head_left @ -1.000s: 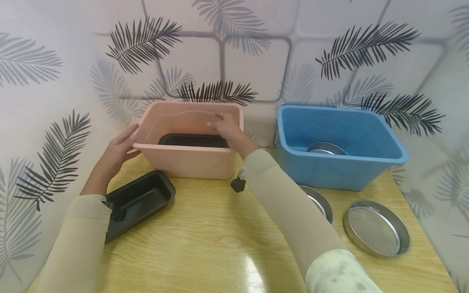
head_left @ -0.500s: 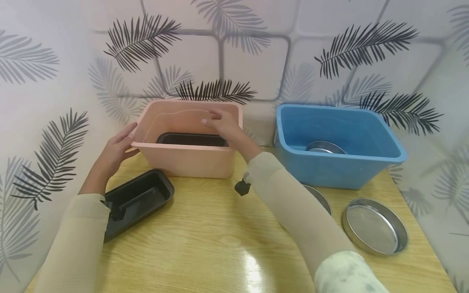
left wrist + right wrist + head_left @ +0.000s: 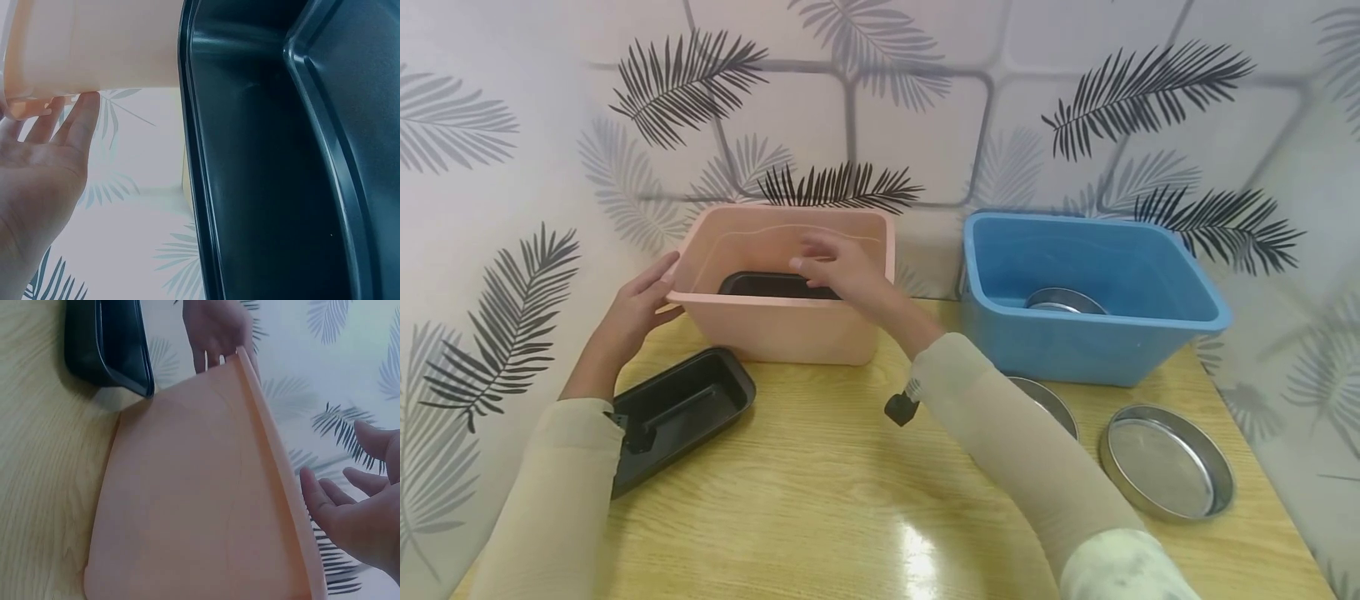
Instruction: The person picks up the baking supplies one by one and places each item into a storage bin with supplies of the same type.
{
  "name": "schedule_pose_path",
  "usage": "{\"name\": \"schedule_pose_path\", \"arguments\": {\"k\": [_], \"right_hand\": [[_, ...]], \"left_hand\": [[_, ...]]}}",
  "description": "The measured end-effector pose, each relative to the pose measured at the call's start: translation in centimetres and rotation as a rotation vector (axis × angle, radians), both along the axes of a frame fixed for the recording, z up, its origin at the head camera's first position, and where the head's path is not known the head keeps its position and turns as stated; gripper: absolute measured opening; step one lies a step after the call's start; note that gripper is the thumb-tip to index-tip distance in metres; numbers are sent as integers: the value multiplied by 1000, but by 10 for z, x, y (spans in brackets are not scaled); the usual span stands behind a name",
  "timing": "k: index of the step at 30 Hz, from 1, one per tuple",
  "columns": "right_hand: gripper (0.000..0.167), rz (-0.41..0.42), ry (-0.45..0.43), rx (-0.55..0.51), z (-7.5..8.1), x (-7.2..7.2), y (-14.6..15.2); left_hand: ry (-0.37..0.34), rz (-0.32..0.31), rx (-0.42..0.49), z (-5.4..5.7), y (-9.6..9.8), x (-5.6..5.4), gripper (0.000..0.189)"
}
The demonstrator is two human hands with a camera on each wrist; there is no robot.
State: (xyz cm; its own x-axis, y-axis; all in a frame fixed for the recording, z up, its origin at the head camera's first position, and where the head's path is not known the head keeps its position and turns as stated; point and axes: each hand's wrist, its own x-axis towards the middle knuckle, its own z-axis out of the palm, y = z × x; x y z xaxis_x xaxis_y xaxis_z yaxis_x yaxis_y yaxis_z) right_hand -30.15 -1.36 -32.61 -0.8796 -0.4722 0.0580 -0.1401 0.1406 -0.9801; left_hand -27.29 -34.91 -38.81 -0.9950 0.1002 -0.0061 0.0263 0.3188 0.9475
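Note:
At the left end of the pink tub (image 3: 782, 333), my left hand (image 3: 634, 312) touches the outer wall just under the rim; its fingers (image 3: 81, 122) are extended in the left wrist view. My right hand (image 3: 842, 271) is above the tub's opening, fingers loosely bent and holding nothing. A dark loaf pan (image 3: 760, 285) lies inside the tub, partly hidden by the front wall and the right hand. Below my left hand, a second black loaf pan (image 3: 692, 408) sits on the table, overlapped by the left wrist's camera.
A blue tub (image 3: 1075, 350) stands to the right with a round metal pan (image 3: 1063, 298) inside. Two more round pans are on the table: one (image 3: 1168, 467) at the right, another (image 3: 1052, 404) partly behind my right sleeve. A patterned wall (image 3: 925, 125) closes off the back.
My right hand has moved left and a little forward over the pink tub's opening. The left hand has stayed at the tub's left end.

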Motion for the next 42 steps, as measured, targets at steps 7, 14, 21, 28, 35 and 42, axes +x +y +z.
{"name": "schedule_pose_path", "arguments": {"k": [7, 14, 21, 28, 35, 42], "right_hand": [[57, 84, -12, -20, -2, 25, -6], [51, 162, 0, 7, -18, 49, -19], [53, 198, -18, 37, -49, 59, -33], [53, 186, -101, 26, -87, 58, -51], [54, 166, -191, -12, -116, 60, -68], [50, 149, -188, 7, -139, 61, -77]], "left_hand": [[5, 3, -9, -1, 0, 0, 66], [8, 1, -8, 0, 0, 1, 65], [7, 1, 2, 1, -1, 0, 65], [1, -12, 28, -1, -2, -1, 66], [19, -2, -11, -2, -2, 0, 66], [14, -7, 1, -1, 0, 1, 66]]}}
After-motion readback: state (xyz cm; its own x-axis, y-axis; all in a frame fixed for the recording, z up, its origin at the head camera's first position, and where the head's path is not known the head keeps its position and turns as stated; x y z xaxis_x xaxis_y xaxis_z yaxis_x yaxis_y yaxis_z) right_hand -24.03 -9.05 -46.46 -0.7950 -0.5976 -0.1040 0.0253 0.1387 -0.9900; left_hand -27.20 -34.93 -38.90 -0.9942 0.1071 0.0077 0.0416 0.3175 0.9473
